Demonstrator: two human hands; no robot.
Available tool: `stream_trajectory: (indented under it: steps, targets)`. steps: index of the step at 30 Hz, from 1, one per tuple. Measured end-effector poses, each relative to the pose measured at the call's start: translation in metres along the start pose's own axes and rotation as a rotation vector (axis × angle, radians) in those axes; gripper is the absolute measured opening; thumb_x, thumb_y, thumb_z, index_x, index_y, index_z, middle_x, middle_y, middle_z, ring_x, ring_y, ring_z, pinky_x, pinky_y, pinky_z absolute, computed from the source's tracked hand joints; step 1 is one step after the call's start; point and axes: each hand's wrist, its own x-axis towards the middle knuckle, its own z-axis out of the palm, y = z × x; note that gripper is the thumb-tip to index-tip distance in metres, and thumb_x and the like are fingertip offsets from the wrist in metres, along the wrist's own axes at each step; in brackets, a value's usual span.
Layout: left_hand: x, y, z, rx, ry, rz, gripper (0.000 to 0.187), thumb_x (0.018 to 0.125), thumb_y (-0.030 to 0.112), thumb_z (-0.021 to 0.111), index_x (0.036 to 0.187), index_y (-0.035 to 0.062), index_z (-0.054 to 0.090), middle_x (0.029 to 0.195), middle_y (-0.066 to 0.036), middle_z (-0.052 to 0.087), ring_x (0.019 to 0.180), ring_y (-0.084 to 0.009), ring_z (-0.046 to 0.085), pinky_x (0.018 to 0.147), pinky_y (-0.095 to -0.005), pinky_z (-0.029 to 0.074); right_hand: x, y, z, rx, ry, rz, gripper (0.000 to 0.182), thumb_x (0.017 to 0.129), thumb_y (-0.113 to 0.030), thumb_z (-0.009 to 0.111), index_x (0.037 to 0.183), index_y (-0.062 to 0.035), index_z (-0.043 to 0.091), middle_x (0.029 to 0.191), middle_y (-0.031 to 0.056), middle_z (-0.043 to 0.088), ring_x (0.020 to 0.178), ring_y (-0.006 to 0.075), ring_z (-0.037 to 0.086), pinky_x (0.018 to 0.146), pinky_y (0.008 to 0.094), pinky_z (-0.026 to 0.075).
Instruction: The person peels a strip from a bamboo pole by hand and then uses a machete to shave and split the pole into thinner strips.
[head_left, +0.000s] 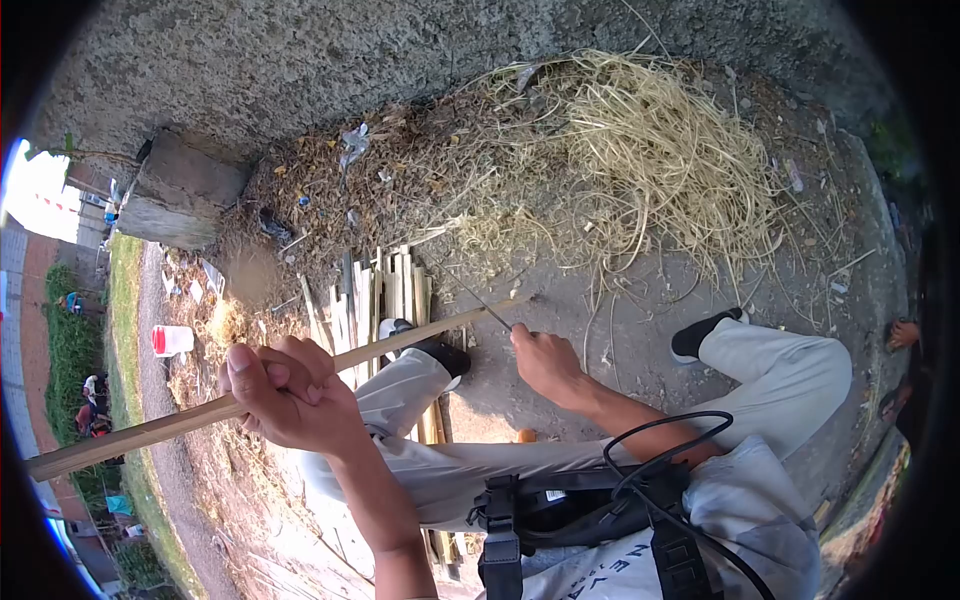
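My left hand is wrapped round a long bamboo strip, which runs from the far left across to the ground area between my feet. My right hand is closed on the handle of a knife, the handle hidden in my fist. Its thin dark blade points up and left and overlaps the strip near the strip's far end. Beyond my left shoe lies a stack of split bamboo pieces. A large heap of pale curled shavings is spread on the ground ahead.
A rough concrete wall runs along the top, with a concrete block at its left. Dry leaves and litter cover the ground beside a red and white container. Another person's hand shows at the right edge.
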Motion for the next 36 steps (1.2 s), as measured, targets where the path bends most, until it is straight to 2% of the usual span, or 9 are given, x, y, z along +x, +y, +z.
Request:
stream_trajectory:
  steps: [2, 8, 15, 18, 21, 25, 29, 30, 36]
  targets:
    - [0.000, -0.003, -0.007, -0.026, -0.010, -0.003, 0.033, 0.100, 0.015, 0.050, 0.068, 0.0109, 0.044, 0.047, 0.002, 0.033, 0.032, -0.0053, 0.022, 0.029, -0.0237, 0.016, -0.003, -0.008, 0.002, 0.042, 0.063, -0.133, 0.023, 0.091, -0.006, 0.044, 0.111, 0.0020, 0.052, 0.084, 0.0279, 0.066, 0.081, 0.0433, 0.068, 0.067, 0.0516, 0.055]
    - [-0.004, 0.000, -0.009, 0.011, 0.018, 0.046, 0.033, 0.100, 0.014, 0.050, 0.068, 0.0105, 0.044, 0.050, 0.002, 0.034, 0.033, -0.0043, 0.023, 0.030, -0.0234, 0.017, 0.021, 0.096, 0.066, -0.057, -0.033, 0.197, 0.023, 0.091, -0.006, 0.044, 0.110, 0.0043, 0.051, 0.082, 0.0283, 0.066, 0.080, 0.0431, 0.068, 0.066, 0.0516, 0.054]
    - [0.005, -0.005, -0.004, 0.000, 0.048, -0.013, 0.035, 0.100, 0.014, 0.050, 0.066, 0.0108, 0.040, 0.048, 0.002, 0.027, 0.032, -0.0063, 0.023, 0.029, -0.0239, 0.017, -0.002, 0.009, 0.007, 0.024, 0.028, -0.086, 0.021, 0.091, -0.006, 0.046, 0.109, 0.0048, 0.051, 0.082, 0.0265, 0.067, 0.075, 0.0432, 0.068, 0.066, 0.0511, 0.055]
    - [0.004, -0.003, -0.007, 0.004, 0.041, 0.010, 0.035, 0.100, 0.014, 0.050, 0.067, 0.0112, 0.040, 0.048, 0.003, 0.028, 0.031, -0.0062, 0.023, 0.029, -0.0240, 0.017, 0.010, 0.051, 0.048, -0.017, 0.087, -0.067, 0.020, 0.092, -0.006, 0.046, 0.108, 0.0040, 0.052, 0.083, 0.0257, 0.067, 0.076, 0.0429, 0.068, 0.066, 0.0508, 0.055]
    - [0.003, -0.002, -0.010, -0.008, 0.054, 0.006, 0.034, 0.099, 0.013, 0.050, 0.067, 0.0122, 0.041, 0.048, 0.004, 0.028, 0.032, -0.0052, 0.022, 0.028, -0.0225, 0.020, 0.018, 0.125, 0.081, -0.152, -0.036, 0.238, 0.019, 0.091, -0.006, 0.046, 0.107, 0.0036, 0.052, 0.085, 0.0260, 0.068, 0.077, 0.0432, 0.068, 0.066, 0.0506, 0.055]
    - [0.002, -0.009, 0.000, 0.194, 0.056, 0.110, 0.033, 0.100, 0.012, 0.051, 0.067, 0.0114, 0.043, 0.047, 0.003, 0.032, 0.033, -0.0029, 0.018, 0.029, -0.0195, 0.027, 0.018, 0.094, 0.063, -0.102, -0.027, 0.178, 0.022, 0.090, -0.005, 0.046, 0.110, 0.0050, 0.052, 0.085, 0.0263, 0.068, 0.079, 0.0431, 0.068, 0.068, 0.0499, 0.056]
    - [0.006, -0.008, -0.004, -0.026, -0.026, 0.009, 0.034, 0.100, 0.014, 0.052, 0.067, 0.0102, 0.043, 0.051, 0.002, 0.035, 0.032, -0.0054, 0.021, 0.028, -0.0223, 0.019, 0.008, 0.039, 0.021, -0.020, -0.070, 0.065, 0.026, 0.090, -0.004, 0.047, 0.113, 0.0059, 0.052, 0.086, 0.0269, 0.068, 0.084, 0.0426, 0.068, 0.072, 0.0495, 0.056]
    - [0.005, -0.004, 0.000, 0.052, 0.008, -0.018, 0.039, 0.102, 0.019, 0.047, 0.064, 0.0122, 0.042, 0.044, 0.003, 0.026, 0.034, -0.0067, 0.024, 0.031, -0.0248, 0.016, 0.008, 0.038, 0.022, -0.021, -0.062, 0.021, 0.027, 0.090, -0.005, 0.047, 0.114, 0.0059, 0.052, 0.086, 0.0269, 0.068, 0.084, 0.0425, 0.068, 0.072, 0.0495, 0.056]
    - [0.002, -0.005, -0.010, -0.026, 0.037, 0.036, 0.034, 0.099, 0.013, 0.053, 0.067, 0.0106, 0.042, 0.049, 0.002, 0.033, 0.032, -0.0056, 0.025, 0.029, -0.0229, 0.017, 0.015, 0.133, 0.086, -0.168, -0.065, 0.274, 0.023, 0.090, -0.006, 0.046, 0.110, 0.0034, 0.054, 0.081, 0.0259, 0.067, 0.081, 0.0418, 0.068, 0.070, 0.0491, 0.055]
